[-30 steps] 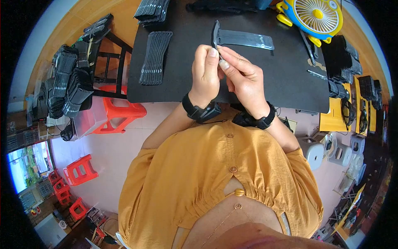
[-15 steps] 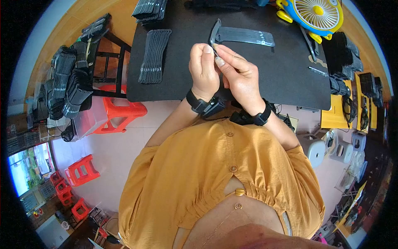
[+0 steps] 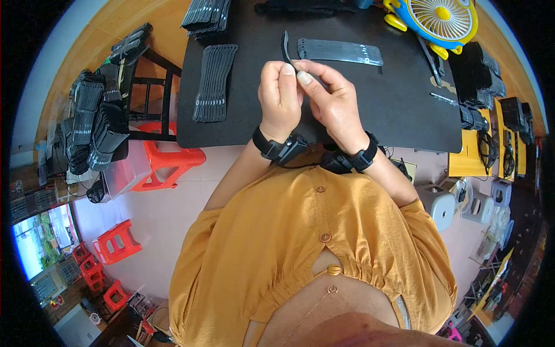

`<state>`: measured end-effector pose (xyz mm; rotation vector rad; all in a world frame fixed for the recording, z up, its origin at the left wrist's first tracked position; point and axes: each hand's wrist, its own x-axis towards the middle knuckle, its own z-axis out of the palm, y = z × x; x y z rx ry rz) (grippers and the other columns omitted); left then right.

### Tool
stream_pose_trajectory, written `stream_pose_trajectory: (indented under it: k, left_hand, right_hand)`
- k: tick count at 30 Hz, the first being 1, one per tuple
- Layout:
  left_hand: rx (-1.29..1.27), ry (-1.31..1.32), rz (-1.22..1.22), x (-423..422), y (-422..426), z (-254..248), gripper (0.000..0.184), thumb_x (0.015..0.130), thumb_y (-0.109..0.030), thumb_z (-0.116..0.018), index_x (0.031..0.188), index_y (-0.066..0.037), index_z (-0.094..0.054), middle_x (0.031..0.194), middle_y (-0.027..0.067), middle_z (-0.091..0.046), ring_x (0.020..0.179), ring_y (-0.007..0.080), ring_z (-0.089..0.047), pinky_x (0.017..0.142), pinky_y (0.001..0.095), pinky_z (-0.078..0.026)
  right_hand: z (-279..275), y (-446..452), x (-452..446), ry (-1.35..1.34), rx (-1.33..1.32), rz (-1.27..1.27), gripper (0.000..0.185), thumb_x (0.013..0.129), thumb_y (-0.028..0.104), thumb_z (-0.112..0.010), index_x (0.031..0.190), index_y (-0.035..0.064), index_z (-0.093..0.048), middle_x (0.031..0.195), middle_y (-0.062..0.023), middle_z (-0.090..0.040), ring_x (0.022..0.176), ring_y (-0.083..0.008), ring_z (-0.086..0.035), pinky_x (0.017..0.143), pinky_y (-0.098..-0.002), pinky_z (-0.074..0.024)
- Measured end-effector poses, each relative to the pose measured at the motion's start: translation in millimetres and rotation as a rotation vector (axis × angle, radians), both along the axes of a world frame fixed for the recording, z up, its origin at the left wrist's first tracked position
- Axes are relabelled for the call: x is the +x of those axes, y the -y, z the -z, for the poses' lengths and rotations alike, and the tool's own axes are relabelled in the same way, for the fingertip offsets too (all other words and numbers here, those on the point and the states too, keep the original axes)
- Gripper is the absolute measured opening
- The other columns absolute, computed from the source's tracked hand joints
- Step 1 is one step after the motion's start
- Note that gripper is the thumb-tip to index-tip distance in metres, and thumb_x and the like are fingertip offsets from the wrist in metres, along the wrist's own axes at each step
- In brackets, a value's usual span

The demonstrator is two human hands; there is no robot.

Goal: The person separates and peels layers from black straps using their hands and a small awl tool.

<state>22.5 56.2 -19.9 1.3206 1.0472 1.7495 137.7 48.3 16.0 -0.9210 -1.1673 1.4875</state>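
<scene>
Both hands meet above the black table, pinching one narrow black strap (image 3: 285, 46) between thumbs and fingertips. Its free end sticks up and leans slightly left, while the lower end is hidden in the fingers. My left hand (image 3: 279, 101) is closed on it from the left. From the right, my right hand (image 3: 334, 104) grips it with thumb and forefinger. Just beyond the hands lies a flat stack of similar black straps (image 3: 338, 51) with small white print. Left of them, a fanned row of straps (image 3: 215, 84) rests on the table.
More bundled straps (image 3: 205, 16) sit at the table's (image 3: 404, 115) far left corner. A blue and yellow fan (image 3: 442, 17) stands at the far right. Strap bundles (image 3: 87, 118) are piled beyond the left edge, above a red stool (image 3: 165, 165). Grey stools (image 3: 436, 207) stand at right.
Both hands have shifted slightly left with the strap. Its upper end now leans left, clear of the stack behind it, and looks narrower, more edge-on.
</scene>
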Motion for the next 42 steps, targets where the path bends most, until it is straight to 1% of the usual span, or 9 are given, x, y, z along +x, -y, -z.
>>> stream_pose_trajectory:
  k: [6,12,14,16,22,25,27,33,42]
  left_hand:
    - [0.081,-0.028,0.098,1.0,6.2,0.1,0.015,0.103,-0.016,-0.042,0.094,-0.005,-0.046,0.065,-0.0015,-0.046,0.05,0.0034,-0.041,0.044,0.0195,-0.034]
    - [-0.018,-0.007,0.05,5.0,7.0,-0.2,0.012,0.101,-0.012,-0.045,0.092,-0.003,-0.047,0.065,0.0006,-0.052,0.05,0.006,-0.046,0.045,0.023,-0.038]
    - [-0.047,0.008,0.047,1.4,7.5,-0.3,0.012,0.101,-0.012,-0.044,0.092,-0.003,-0.047,0.065,0.0009,-0.052,0.05,0.0059,-0.046,0.045,0.0228,-0.038]
    - [-0.071,0.018,0.048,-2.1,7.8,-1.5,0.013,0.101,-0.012,-0.044,0.092,-0.003,-0.047,0.066,0.0012,-0.053,0.05,0.0058,-0.046,0.045,0.0226,-0.038]
    - [0.052,0.014,0.096,-2.6,13.9,-4.9,0.015,0.103,-0.017,-0.041,0.095,-0.005,-0.046,0.067,-0.0015,-0.046,0.051,0.0034,-0.04,0.044,0.0191,-0.033]
    - [0.084,-0.01,0.082,-3.5,12.8,-3.4,0.013,0.103,-0.016,-0.041,0.096,-0.005,-0.045,0.067,-0.0015,-0.047,0.051,0.0033,-0.04,0.045,0.0195,-0.034]
    - [0.109,-0.041,0.061,-4.5,11.3,-0.4,0.013,0.103,-0.015,-0.041,0.096,-0.005,-0.046,0.068,-0.0013,-0.047,0.051,0.0031,-0.04,0.045,0.0194,-0.034]
    - [0.211,-0.31,-0.178,-1.7,7.3,-7.5,0.015,0.101,-0.016,-0.046,0.093,-0.004,-0.05,0.07,0.0028,-0.052,0.06,0.0082,-0.046,0.054,0.026,-0.04]
    - [0.154,-0.304,-0.26,-3.0,0.3,5.1,0.018,0.1,-0.018,-0.051,0.09,-0.003,-0.053,0.069,0.003,-0.054,0.059,0.0092,-0.047,0.054,0.0273,-0.042]
  right_hand:
    - [14.9,-10.2,-7.2,0.144,0.446,0.272,0.014,0.092,0.015,-0.066,0.097,0.0027,-0.069,0.088,-0.003,-0.068,0.072,-0.0084,-0.062,0.063,-0.0217,-0.0512]
    - [9.9,-16.4,-7.7,0.188,0.28,0.336,0.014,0.094,0.015,-0.063,0.1,0.0017,-0.065,0.085,-0.0051,-0.068,0.07,-0.0095,-0.063,0.064,-0.0249,-0.0516]
    - [6.9,-17.3,-10.3,0.292,0.508,0.362,0.016,0.093,0.014,-0.063,0.102,0.0009,-0.064,0.089,-0.0063,-0.068,0.065,-0.0091,-0.061,0.058,-0.024,-0.0502]
    - [-4.9,-7.2,-11.4,0.127,0.384,0.199,0.016,0.096,0.013,-0.06,0.105,-0.0002,-0.062,0.106,-0.0071,-0.068,0.082,-0.0077,-0.06,0.076,-0.0229,-0.0491]
    - [-1.5,-7.4,-10.0,0.162,0.336,0.086,0.018,0.093,0.012,-0.065,0.104,-0.0014,-0.065,0.113,-0.0075,-0.066,0.08,-0.0051,-0.061,0.065,-0.0189,-0.0502]
    - [7.9,-10.7,-13.6,0.082,0.319,0.129,0.016,0.092,0.012,-0.065,0.102,-0.0011,-0.066,0.112,-0.0079,-0.067,0.081,-0.0064,-0.061,0.068,-0.0209,-0.0506]
    - [14.5,-15.5,-14.4,0.255,0.661,0.283,0.014,0.092,0.011,-0.064,0.1,-0.0004,-0.066,0.107,-0.0085,-0.068,0.081,-0.0092,-0.062,0.07,-0.0235,-0.0508]
    - [11.1,-20.0,-22.8,0.294,0.644,0.39,0.012,0.088,0.013,-0.065,0.085,0.0016,-0.063,0.083,-0.0128,-0.068,0.074,-0.0256,-0.065,0.067,-0.0331,-0.0512]
    - [16.1,-27.6,-25.6,0.368,0.502,0.347,0.017,0.09,0.018,-0.065,0.085,0.0014,-0.063,0.078,-0.0133,-0.065,0.069,-0.0279,-0.063,0.062,-0.0348,-0.0495]
